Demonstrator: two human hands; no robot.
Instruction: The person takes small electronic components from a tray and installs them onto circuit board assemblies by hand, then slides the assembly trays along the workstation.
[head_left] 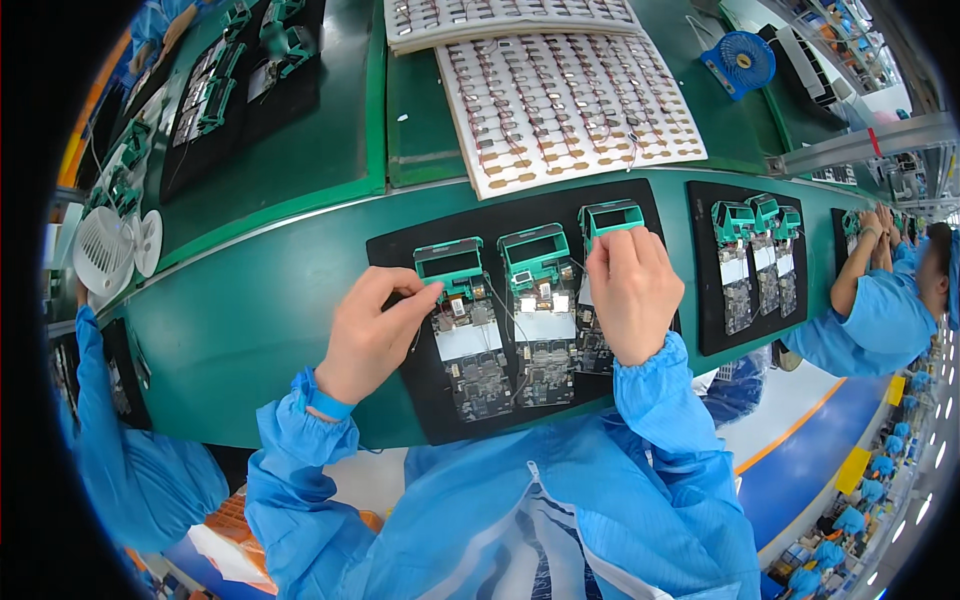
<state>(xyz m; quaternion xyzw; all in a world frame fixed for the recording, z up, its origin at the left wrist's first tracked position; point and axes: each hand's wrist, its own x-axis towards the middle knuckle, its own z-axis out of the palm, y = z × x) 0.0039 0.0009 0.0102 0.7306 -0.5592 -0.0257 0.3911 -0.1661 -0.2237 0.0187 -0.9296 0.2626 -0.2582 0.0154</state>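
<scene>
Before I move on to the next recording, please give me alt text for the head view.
Two bare hands work at a black mat holding three circuit boards with green frames: the left hand at the left frame, the right hand over the right one. Beyond lies a white sheet bearing rows of small wired parts.

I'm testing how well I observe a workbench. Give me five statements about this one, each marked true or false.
1. Three circuit boards lie on the central black mat. True.
2. The left hand is by the middle green frame. False: it is by the leftmost green frame on that mat.
3. A blue band circles the left wrist. True.
4. The blue fan stands left of the white sheet. False: the blue fan is right of the white sheet.
5. The right hand partly hides the rightmost green frame on that mat. True.
</scene>
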